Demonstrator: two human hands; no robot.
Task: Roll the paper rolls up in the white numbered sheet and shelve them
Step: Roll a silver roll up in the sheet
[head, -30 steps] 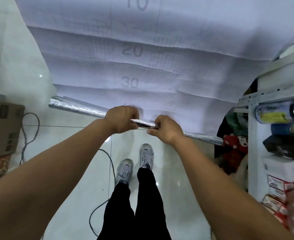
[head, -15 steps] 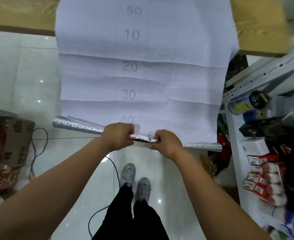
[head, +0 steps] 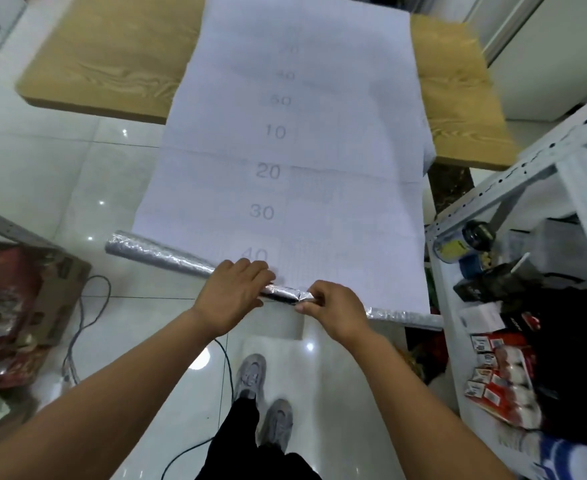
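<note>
A glossy white tiled floor (head: 60, 174) fills the room, with a wooden table (head: 112, 57) at the far side. The white numbered sheet (head: 319, 150) hangs from the table's near edge towards the person. A metal shelf (head: 513, 174) of packaged goods stands to the right and a cardboard box (head: 53, 296) to the left. The silver roll (head: 157, 254) lies across the sheet's near edge, sticking out past both sides. The left hand (head: 231, 294) rests over the roll's middle with fingers nearly straight. The right hand (head: 337, 310), just beside it, pinches the roll with curled fingers.
</note>
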